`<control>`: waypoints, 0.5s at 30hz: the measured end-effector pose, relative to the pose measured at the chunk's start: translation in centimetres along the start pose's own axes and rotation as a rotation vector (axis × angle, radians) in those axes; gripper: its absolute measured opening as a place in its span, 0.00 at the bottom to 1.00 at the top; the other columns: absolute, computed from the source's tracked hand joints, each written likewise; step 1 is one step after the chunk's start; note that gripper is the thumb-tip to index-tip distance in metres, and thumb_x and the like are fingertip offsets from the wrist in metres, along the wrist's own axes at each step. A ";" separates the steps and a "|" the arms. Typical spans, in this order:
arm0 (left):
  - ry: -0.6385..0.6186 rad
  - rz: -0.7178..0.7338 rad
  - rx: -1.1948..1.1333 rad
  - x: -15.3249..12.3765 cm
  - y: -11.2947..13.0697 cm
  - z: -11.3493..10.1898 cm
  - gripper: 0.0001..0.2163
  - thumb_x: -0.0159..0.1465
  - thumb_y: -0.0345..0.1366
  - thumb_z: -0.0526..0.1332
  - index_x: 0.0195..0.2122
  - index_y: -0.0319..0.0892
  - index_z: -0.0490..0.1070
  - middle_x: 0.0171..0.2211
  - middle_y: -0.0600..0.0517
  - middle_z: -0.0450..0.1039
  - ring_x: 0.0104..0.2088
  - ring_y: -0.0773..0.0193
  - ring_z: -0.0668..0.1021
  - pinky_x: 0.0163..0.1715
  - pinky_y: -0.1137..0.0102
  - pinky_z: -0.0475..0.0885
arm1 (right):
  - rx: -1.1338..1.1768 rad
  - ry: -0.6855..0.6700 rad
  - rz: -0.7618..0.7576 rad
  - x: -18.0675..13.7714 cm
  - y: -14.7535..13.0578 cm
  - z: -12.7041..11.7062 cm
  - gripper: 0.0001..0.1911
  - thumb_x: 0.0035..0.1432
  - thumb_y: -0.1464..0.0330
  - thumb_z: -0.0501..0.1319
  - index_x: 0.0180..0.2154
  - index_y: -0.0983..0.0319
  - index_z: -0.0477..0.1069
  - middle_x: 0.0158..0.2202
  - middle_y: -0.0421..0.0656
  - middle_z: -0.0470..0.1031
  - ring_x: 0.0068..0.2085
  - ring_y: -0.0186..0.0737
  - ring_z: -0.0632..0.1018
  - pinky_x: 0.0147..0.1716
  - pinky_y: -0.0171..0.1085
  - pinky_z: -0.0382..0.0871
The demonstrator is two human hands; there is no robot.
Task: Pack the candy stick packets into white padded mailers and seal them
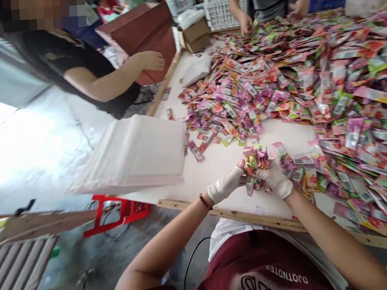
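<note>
Between my two gloved hands is a bunch of small colourful snack packets [257, 161], pink, green and red, standing on end above the table. My left hand [228, 183], in a white glove with the fingertips bare, grips the bunch from the left. From the right, my right hand [276, 179], also in a white glove, closes around the same bunch. A large heap of like packets [275, 77] covers much of the table [164, 195], and loose ones lie close to my right hand.
A stack of clear plastic bags [131, 153] lies left on the table, overhanging its edge. Wooden strips [251, 216] border the table. A red stool [119, 214] stands below. One co-worker's arm [109, 82] is at left; another's hands [246, 24] are at the far side. A cardboard box [196, 34] sits behind.
</note>
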State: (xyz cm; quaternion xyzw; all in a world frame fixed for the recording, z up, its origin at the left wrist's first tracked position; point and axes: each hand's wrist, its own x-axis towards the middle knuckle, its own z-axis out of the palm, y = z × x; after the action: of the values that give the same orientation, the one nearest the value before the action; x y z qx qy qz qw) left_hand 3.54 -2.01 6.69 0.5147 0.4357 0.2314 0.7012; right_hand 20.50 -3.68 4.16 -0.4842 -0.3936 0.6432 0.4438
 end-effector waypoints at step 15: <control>0.462 -0.409 1.763 -9.7 2.9 -17.7 0.15 0.69 0.32 0.45 0.50 0.39 0.68 0.46 0.38 0.72 0.45 0.47 0.76 0.38 0.59 0.71 | 0.066 -0.013 0.092 -1.5 1.1 -2.4 0.15 0.38 0.67 0.75 0.31 0.57 0.74 0.24 0.40 0.75 0.31 0.46 0.77 0.28 0.44 0.74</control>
State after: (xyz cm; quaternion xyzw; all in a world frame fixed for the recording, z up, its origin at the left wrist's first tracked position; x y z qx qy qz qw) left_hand -16.12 0.75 11.38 0.7154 0.6648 -0.2140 -0.0196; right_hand 22.78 -5.26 2.97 -0.4826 -0.3527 0.6786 0.4269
